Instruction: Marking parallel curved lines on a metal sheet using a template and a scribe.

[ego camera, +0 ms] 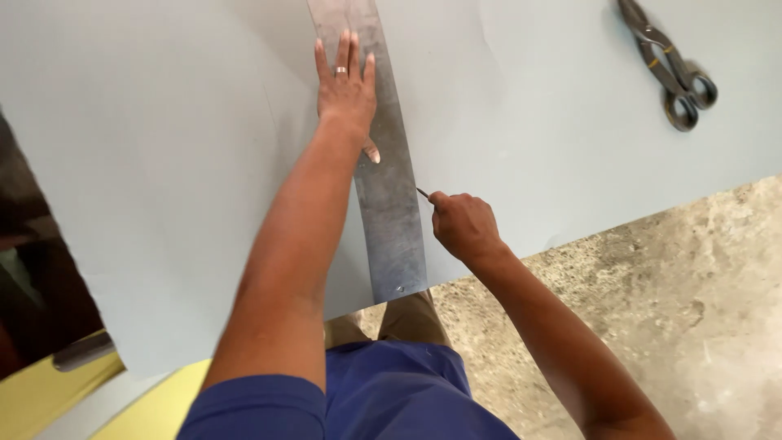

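**Right now: you pin the metal straightedge and mark along its edge**

Your left hand (346,85) lies flat on the long metal straightedge (389,204), fingers stretched out together toward the far side and palm pressing down. The thumb hangs off toward the near side, its tip resting on the strip's face. A ring shows on one finger.

The straightedge runs from the far edge of the view down toward you, slightly slanted, and ends just short of the near edge of the pale blue-grey sheet (163,163). It lies flat on that sheet, with a small hole near its near end.

Your right hand (463,224) is curled shut around a thin dark marking tool (423,193). Only the tip shows beyond the fingers, so you cannot say for certain whether it is a scriber or a pencil. That tip sits right at the straightedge's right edge, touching or nearly touching the sheet.

The sheet covers most of the view, spreading left and far from your arms. Its near edge cuts diagonally across, and beyond it on the right lies a rough concrete floor (652,310).

Far to the right, well apart from both hands, a pair of metal shears (669,61) lies on the sheet, handles toward you.

Near the lower left, a yellow surface (49,395) peeks out under the sheet.
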